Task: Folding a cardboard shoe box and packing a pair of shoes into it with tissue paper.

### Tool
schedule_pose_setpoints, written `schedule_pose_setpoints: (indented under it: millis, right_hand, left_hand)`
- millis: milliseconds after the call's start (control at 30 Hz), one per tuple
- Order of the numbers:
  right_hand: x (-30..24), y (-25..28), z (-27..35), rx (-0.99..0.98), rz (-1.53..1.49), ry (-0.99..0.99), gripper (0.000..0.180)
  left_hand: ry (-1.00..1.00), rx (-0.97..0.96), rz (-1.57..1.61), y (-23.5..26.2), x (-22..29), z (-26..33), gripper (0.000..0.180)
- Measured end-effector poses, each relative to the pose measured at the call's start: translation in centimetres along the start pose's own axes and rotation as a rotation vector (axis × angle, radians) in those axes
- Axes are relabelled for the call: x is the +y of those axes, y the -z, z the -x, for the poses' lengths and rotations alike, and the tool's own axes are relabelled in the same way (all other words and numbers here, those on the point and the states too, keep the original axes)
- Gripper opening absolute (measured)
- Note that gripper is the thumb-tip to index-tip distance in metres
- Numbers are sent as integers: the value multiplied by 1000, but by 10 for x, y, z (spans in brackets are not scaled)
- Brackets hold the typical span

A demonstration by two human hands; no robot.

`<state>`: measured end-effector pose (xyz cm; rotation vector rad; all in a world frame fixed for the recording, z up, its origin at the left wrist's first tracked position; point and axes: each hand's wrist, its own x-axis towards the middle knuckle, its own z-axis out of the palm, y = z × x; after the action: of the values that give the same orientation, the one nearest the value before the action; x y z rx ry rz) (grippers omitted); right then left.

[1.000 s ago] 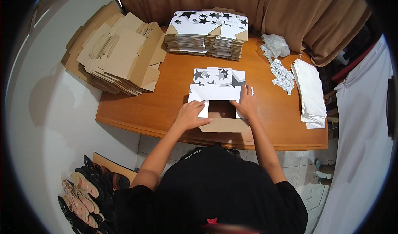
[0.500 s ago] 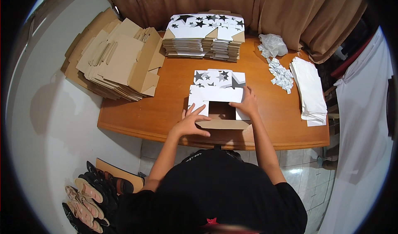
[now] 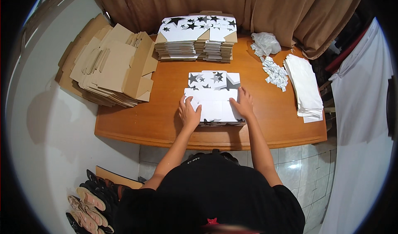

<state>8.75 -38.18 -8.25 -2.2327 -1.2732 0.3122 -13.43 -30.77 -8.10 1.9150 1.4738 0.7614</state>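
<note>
A white cardboard box (image 3: 213, 106) with black and grey stars lies near the front of the wooden table, its near flap folded down over the opening. A starred panel (image 3: 213, 80) extends from its far side. My left hand (image 3: 190, 114) grips the box's left edge, thumb on the white top and fingers along the side. On the right edge, my right hand (image 3: 243, 104) holds it the same way, thumb on top and fingers by the far corner. The undersides of both hands are hidden.
Brown flattened boxes (image 3: 112, 68) lean in a pile at the left. A stack of starred flat boxes (image 3: 197, 39) stands at the back. To the right lie a clear plastic bag (image 3: 266, 43), small silvery packets (image 3: 275, 73) and white sheets (image 3: 302, 84). Shoes (image 3: 89, 201) sit lower left.
The near brown flap has folded over and the box's opening is covered by a white face. My left hand has moved from the near left corner up along the left edge.
</note>
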Motion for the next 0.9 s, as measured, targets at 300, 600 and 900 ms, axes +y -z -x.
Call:
schedule_pose_setpoints:
  millis: [300, 600, 900]
  right_hand:
    - [-6, -6, 4, 67, 194, 70, 83]
    - [-18, -2, 9, 14, 340, 90, 86]
    - [-11, -12, -2, -14, 500, 318, 74]
  left_hand:
    - [14, 10, -199, -6, 7, 1, 55]
    - [57, -21, -294, -7, 13, 0, 60]
    - [264, -134, 183, 3, -79, -1, 76]
